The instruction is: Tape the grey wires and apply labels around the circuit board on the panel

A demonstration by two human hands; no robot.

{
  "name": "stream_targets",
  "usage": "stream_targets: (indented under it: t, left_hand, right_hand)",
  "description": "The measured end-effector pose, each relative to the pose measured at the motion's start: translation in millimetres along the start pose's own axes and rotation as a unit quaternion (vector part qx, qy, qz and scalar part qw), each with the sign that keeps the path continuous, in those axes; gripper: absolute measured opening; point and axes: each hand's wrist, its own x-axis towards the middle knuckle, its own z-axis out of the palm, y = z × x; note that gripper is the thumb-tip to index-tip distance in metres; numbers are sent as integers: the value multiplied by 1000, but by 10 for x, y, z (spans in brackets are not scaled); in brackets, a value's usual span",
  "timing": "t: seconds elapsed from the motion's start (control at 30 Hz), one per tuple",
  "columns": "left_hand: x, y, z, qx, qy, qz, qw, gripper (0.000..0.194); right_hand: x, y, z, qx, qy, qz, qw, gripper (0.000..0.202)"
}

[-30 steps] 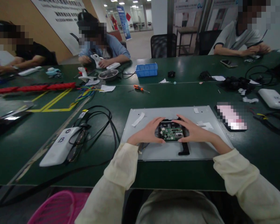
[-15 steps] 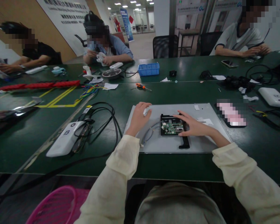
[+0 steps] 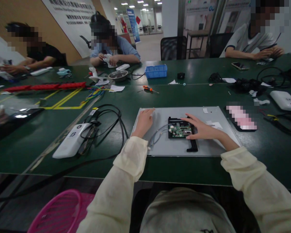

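A flat grey panel (image 3: 165,150) lies on the green table before me. On it sits a green circuit board (image 3: 179,131) in a black plastic bracket (image 3: 192,147), whose arm points down toward me. My right hand (image 3: 202,128) spans the bracket's right side, fingers at its upper edge and thumb at its lower edge. Grey cables (image 3: 156,135) curve over the panel from the board's left side. At the panel's upper left corner, my left hand (image 3: 144,122) rests open with its fingers stretched to the right, holding nothing I can see.
Left of the panel lie a white power bank (image 3: 71,140) and black cables (image 3: 120,119). A phone (image 3: 242,118) is at the right. Beyond are an orange-handled screwdriver (image 3: 150,89) and a blue basket (image 3: 156,71). Several people work around the table. A pink basket (image 3: 60,210) stands below.
My left hand's fingers have drawn closer together at the panel's corner. My right hand stays at the bracket. The whole view has shifted slightly.
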Motion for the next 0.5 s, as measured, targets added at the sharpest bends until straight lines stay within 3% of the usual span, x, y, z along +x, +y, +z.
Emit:
stream_targets:
  t: [0.5]
  left_hand:
    - [17, -19, 8, -27, 65, -28, 997, 25]
  right_hand:
    - [-9, -11, -9, -2, -9, 13, 1000, 93]
